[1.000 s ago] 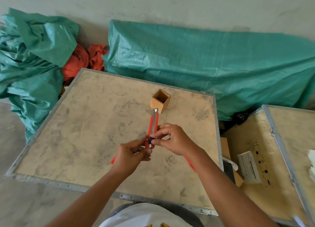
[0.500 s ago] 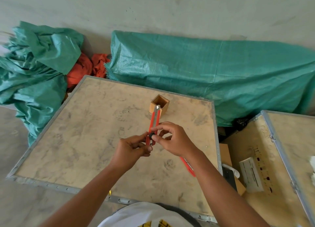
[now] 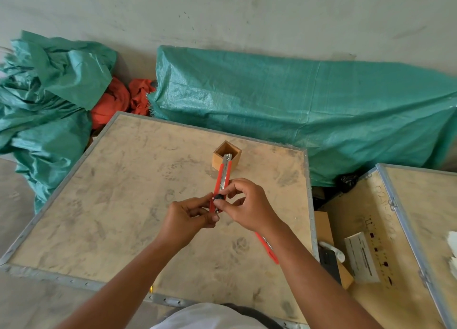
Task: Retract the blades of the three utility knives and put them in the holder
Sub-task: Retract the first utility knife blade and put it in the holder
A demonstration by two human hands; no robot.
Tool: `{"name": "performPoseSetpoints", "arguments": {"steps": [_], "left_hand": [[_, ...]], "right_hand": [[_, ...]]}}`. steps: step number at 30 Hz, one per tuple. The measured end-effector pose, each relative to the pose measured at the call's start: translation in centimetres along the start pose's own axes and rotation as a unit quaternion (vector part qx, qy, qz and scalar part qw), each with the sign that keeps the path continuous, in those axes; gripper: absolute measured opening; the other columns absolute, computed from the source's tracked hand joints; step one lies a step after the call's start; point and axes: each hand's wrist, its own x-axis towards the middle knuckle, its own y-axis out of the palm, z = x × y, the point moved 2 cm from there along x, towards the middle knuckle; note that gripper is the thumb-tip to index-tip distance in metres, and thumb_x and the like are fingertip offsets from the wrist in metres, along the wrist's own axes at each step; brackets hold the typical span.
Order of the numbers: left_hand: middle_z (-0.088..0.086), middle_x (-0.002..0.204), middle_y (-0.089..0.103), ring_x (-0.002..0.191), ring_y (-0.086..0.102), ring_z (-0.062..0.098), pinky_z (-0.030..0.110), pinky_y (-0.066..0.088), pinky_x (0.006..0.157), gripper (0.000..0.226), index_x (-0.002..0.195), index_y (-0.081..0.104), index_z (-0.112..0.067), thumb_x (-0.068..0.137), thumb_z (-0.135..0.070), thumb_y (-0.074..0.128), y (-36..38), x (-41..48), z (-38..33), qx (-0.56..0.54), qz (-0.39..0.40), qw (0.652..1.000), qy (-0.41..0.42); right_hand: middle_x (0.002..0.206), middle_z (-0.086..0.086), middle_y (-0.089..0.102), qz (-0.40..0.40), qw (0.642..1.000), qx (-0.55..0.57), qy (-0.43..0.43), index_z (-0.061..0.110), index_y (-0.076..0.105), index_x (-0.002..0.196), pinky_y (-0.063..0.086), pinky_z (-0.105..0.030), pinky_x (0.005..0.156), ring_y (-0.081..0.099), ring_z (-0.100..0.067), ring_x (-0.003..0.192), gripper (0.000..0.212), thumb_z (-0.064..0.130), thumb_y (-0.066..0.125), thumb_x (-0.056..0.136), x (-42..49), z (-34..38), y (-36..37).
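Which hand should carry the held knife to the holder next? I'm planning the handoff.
Probably the left hand. It grips the held knife by its rear end, while the right hand only pinches the black slider. The wooden holder stands open straight ahead of the knife tip.

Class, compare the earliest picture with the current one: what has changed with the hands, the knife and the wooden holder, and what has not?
Little changed. Both hands, left hand and right hand, keep gripping the red utility knife at its black slider, tip toward the wooden holder. The holder stays put on the table; another red knife still lies under the right forearm.
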Motion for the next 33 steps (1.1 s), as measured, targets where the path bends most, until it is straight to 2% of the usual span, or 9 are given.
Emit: {"name": "performPoseSetpoints", "arguments": {"steps": [5,9,13,16,18,22,24,28,33], "left_hand": [[0.006,0.095,0.079,0.077,0.074,0.024,0.036,0.063,0.074,0.051,0.117,0.071,-0.017,0.072,0.006,0.08,0.2,2.8,0.0,0.02,0.014,1.0,-0.011],[0.0,0.093,0.08,0.072,0.073,0.019,0.034,0.063,0.075,0.053,0.114,0.072,-0.023,0.071,0.007,0.081,0.6,6.5,-0.1,0.048,0.02,0.999,-0.014],[-0.003,0.096,0.079,0.084,0.074,0.025,0.034,0.062,0.077,0.049,0.117,0.069,-0.03,0.075,-0.008,0.082,0.8,12.7,0.1,0.125,0.017,0.992,-0.014],[-0.003,0.104,0.076,0.091,0.069,0.012,0.026,0.049,0.078,0.045,0.116,0.072,-0.025,0.073,-0.026,0.084,0.6,17.5,0.7,0.233,-0.009,0.972,0.007],[0.0,0.118,0.071,0.099,0.063,0.014,0.026,0.047,0.078,0.046,0.119,0.07,-0.024,0.075,-0.027,0.083,0.6,20.4,1.1,0.276,-0.038,0.96,0.005],[0.004,0.143,0.055,0.128,0.052,0.026,0.038,0.046,0.1,0.064,0.136,0.056,-0.021,0.078,-0.031,0.08,1.1,25.0,2.7,0.36,-0.041,0.932,-0.017],[0.005,0.147,0.051,0.13,0.05,0.028,0.04,0.047,0.101,0.069,0.141,0.049,-0.021,0.08,-0.034,0.078,1.3,26.4,3.9,0.391,-0.02,0.92,-0.039],[0.006,0.136,0.06,0.111,0.06,0.027,0.033,0.051,0.084,0.059,0.136,0.056,-0.023,0.081,-0.027,0.078,1.3,27.4,5.4,0.384,-0.007,0.922,-0.045],[0.004,0.133,0.063,0.11,0.06,0.025,0.036,0.053,0.087,0.058,0.134,0.058,-0.024,0.08,-0.028,0.079,1.0,27.6,6.0,0.38,-0.016,0.924,-0.025]], "right_hand": [[0.113,0.009,0.074,-0.019,0.997,0.051,0.059,0.026,0.073,0.107,0.059,-0.019,0.079,0.071,-0.007,0.1,0.022,0.038,0.075,0.089,2.2,-1.5,-0.7],[0.117,0.006,0.075,-0.054,0.993,0.052,0.09,0.026,0.075,0.112,0.063,-0.038,0.089,0.071,-0.011,0.104,0.02,0.023,0.074,0.092,6.0,-3.6,-1.5],[0.112,0.003,0.075,-0.076,0.993,0.031,0.089,0.024,0.076,0.109,0.063,-0.042,0.089,0.07,-0.013,0.103,0.026,0.009,0.077,0.087,11.5,-5.4,-2.5],[0.105,0.002,0.077,-0.119,0.989,0.016,0.092,0.024,0.078,0.103,0.065,-0.043,0.082,0.073,-0.013,0.093,0.028,0.005,0.08,0.083,15.5,-7.4,-3.2],[0.106,-0.001,0.078,-0.147,0.984,-0.005,0.1,0.023,0.079,0.103,0.065,-0.038,0.081,0.075,-0.015,0.09,0.028,0.004,0.08,0.083,17.8,-8.9,-3.0],[0.119,-0.008,0.076,-0.172,0.978,-0.062,0.097,0.015,0.078,0.115,0.047,-0.005,0.077,0.072,-0.02,0.106,0.03,0.002,0.076,0.087,20.4,-11.3,-2.1],[0.12,-0.009,0.076,-0.169,0.977,-0.08,0.101,0.014,0.077,0.117,0.049,-0.012,0.081,0.072,-0.021,0.106,0.031,0.003,0.074,0.089,21.1,-12.3,-1.5],[0.111,-0.009,0.079,-0.152,0.976,-0.121,0.098,0.016,0.079,0.112,0.061,-0.035,0.089,0.074,-0.023,0.095,0.028,0.001,0.072,0.089,21.9,-13.5,-0.1],[0.116,-0.009,0.077,-0.113,0.976,-0.14,0.121,0.016,0.077,0.118,0.057,-0.034,0.098,0.071,-0.025,0.105,0.034,-0.002,0.065,0.092,21.8,-14.1,1.2]]}}
